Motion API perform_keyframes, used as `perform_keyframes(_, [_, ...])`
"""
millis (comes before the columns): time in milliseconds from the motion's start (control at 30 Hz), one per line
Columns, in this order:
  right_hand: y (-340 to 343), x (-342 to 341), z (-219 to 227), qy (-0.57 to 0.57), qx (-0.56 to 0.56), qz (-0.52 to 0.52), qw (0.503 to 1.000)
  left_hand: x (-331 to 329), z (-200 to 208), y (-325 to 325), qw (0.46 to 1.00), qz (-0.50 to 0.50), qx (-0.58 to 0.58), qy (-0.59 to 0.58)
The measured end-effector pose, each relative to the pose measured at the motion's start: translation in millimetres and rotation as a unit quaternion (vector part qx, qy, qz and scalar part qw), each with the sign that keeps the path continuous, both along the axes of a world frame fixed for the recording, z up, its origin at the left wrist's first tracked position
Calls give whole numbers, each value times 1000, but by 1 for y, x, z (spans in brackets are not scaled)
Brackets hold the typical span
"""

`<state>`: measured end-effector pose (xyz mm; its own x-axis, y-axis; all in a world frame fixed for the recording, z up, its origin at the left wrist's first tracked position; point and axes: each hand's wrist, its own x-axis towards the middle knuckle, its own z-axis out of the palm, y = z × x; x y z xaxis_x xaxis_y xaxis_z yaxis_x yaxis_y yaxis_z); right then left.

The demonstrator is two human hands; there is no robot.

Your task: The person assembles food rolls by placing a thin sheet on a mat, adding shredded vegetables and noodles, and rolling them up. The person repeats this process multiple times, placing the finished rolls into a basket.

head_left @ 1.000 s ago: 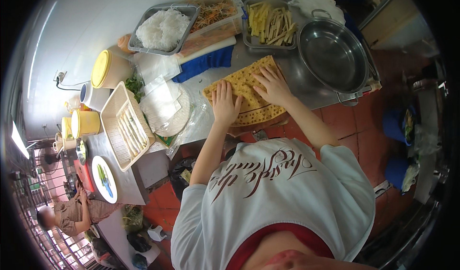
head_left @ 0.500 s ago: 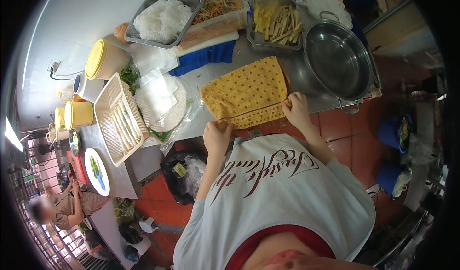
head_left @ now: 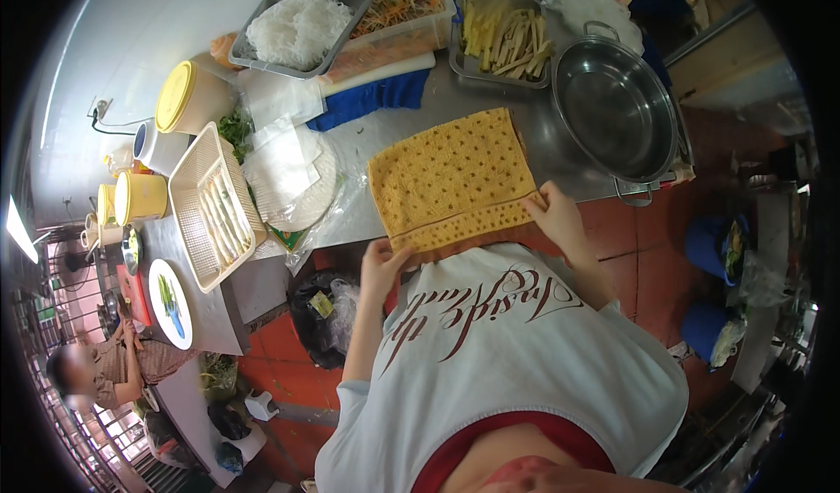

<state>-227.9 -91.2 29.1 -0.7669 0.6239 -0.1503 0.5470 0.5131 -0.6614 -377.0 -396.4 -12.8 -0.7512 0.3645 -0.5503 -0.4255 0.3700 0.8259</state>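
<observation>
A yellow towel [head_left: 451, 171] with brown dots lies spread at the front edge of the metal table, its near border hanging slightly over. My left hand [head_left: 381, 265] pinches its near left corner between thumb and fingers. At the near right corner my right hand [head_left: 558, 218] grips the cloth the same way. Behind the towel is a folded blue cloth [head_left: 372, 101]. To its left, a stack of round rice paper sheets [head_left: 320, 197] sits under white square sheets [head_left: 287, 165] and clear plastic.
A cream basket [head_left: 182, 217] holds several long pale rolls. Trays of white noodles [head_left: 299, 29] and yellow strips [head_left: 503, 34] stand at the back. A steel pot [head_left: 615, 108] is at right. A black-lined bin [head_left: 317, 322] stands below; a co-worker [head_left: 109, 366] is far left.
Both hands have drawn the towel's near edge toward me and slightly right. The cloth now looks flatter and straighter, and both hands still hold its corners.
</observation>
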Motion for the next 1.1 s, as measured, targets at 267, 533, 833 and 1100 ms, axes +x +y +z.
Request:
perform_keyframes(267, [-11, -13, -55, 177, 195, 75, 962, 4, -89, 10, 967, 38, 188, -169])
perform_keyframes(533, [4, 8, 2, 230, -444, -13, 866, 19, 31, 10, 957, 99, 245, -120])
perform_keyframes(833, [38, -80, 98, 281, -502, -49, 816, -80, 146, 64, 887, 208, 412, -15])
perform_keyframes(1100, [43, -50, 49, 208, -319, 10, 924, -44, 122, 47, 941, 195, 274, 24])
